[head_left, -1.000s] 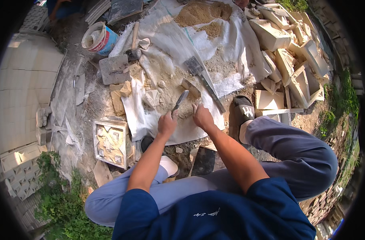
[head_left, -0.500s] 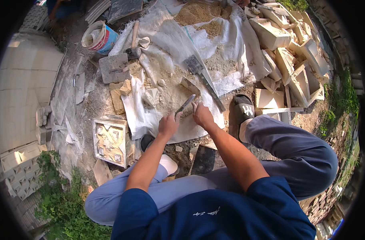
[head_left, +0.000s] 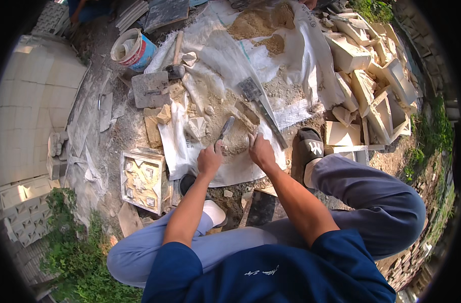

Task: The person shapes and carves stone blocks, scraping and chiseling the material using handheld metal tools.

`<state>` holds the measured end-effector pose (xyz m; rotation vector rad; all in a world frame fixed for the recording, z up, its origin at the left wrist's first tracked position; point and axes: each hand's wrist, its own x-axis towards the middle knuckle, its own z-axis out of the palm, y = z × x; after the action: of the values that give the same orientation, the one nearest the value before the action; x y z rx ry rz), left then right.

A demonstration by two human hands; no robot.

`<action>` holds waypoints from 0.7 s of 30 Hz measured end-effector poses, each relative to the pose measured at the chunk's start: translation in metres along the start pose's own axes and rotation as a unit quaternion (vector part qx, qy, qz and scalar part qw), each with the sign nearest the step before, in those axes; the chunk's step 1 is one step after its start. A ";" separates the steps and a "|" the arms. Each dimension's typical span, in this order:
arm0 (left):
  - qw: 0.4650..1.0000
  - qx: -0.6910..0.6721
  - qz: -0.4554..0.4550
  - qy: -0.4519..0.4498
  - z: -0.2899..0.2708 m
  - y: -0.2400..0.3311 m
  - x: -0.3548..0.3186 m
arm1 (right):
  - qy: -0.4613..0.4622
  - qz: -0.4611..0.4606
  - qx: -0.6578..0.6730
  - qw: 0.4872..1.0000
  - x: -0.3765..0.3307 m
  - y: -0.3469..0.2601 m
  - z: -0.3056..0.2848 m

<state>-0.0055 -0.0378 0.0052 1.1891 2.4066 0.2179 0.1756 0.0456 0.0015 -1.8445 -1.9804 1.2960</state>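
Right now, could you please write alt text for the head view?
A person's left hand holds a narrow-bladed tool over a dusty white sheet, the right hand nearby; a hammer, a bucket and a heap of pale blocks sit around.

Left hand (head_left: 209,159): gripped a small blade (head_left: 227,128)
Right hand (head_left: 262,151): was near a pale chunk (head_left: 247,112)
White sheet (head_left: 205,41): bore sandy rubble (head_left: 278,91)

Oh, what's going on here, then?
A person is working over a white sheet strewn with pale debris. The left hand grips a small bladed tool; the right hand is beside it, near a blocky piece, though whether it holds anything is unclear. A hammer and bucket are farther off, leftward.
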 end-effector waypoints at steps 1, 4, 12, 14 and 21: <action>1.000 0.000 -0.002 0.000 -0.002 -0.002 0.004 | 0.015 0.002 0.002 1.000 0.004 -0.004 0.000; 0.999 -0.012 -0.038 0.030 -0.006 -0.004 0.014 | 0.000 -0.018 0.001 1.000 0.025 -0.004 0.001; 0.998 -0.040 -0.044 0.038 -0.003 -0.011 0.020 | -0.073 -0.040 -0.010 0.996 0.026 0.000 0.015; 0.997 -0.045 -0.036 0.041 0.003 -0.005 0.021 | -0.101 -0.022 -0.023 0.994 0.026 0.000 0.013; 1.000 -0.006 -0.011 0.014 0.015 0.004 0.029 | -0.056 -0.021 0.013 0.998 0.024 -0.002 0.019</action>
<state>-0.0113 -0.0133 -0.0158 1.1617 2.4366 0.2438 0.1567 0.0571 -0.0194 -1.7445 -2.0356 1.4338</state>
